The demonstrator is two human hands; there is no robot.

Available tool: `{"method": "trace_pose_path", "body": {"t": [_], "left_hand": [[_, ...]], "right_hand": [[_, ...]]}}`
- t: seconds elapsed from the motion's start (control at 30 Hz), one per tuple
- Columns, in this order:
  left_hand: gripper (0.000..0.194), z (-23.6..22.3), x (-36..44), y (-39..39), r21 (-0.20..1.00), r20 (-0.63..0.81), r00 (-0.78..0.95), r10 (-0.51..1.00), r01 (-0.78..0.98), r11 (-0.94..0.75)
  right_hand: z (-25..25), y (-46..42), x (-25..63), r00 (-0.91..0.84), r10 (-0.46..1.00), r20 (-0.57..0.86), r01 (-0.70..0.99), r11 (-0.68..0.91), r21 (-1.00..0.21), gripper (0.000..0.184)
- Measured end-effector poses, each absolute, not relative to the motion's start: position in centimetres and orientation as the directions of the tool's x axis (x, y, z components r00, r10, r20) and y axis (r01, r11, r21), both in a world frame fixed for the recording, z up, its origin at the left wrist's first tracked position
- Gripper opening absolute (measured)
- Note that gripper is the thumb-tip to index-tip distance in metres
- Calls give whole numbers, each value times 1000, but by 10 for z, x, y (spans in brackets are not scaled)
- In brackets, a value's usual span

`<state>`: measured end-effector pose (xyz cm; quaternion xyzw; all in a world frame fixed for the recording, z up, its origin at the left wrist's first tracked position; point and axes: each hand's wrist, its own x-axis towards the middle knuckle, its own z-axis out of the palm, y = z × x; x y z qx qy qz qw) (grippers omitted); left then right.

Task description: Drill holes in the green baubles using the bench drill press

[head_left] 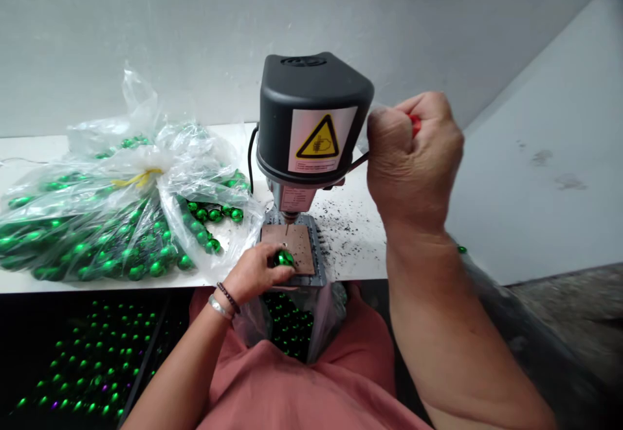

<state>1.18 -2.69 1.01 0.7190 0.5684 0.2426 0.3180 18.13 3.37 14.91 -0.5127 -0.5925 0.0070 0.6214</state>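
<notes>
A shiny green ball [284,259] is pinched in my left hand [260,266], low over the brown board [302,248] on the base of a small bench drill press [311,119]. The thin drill bit [287,229] points down just behind the ball; whether they touch I cannot tell. Up at the right of the machine, my right hand [416,151] is closed in a fist around the red-tipped feed lever [415,125]. Most of that lever is hidden by the fingers. A yellow warning label [318,138] faces me on the black motor housing.
On the white table [350,222], a clear plastic bag [117,209] full of green balls lies left of the machine, bound with a yellow tie [139,178]. Dark shavings are scattered around the base. Below the edge, many green balls [92,365] fill a dark space; another bag [292,326] hangs before my lap.
</notes>
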Motion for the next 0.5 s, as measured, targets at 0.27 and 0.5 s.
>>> {"method": "trace_pose_path", "body": {"t": [0.27,0.5], "left_hand": [[37,11,-37,-7,644,72,-63,995,765,2],[44,-6,-72,63,165,79,-242,967,960,227]], "right_hand": [[145,34,181,316,628,711,558,483,-675,24],[143,37,181,311,618,722,544,507,-668,26]]}}
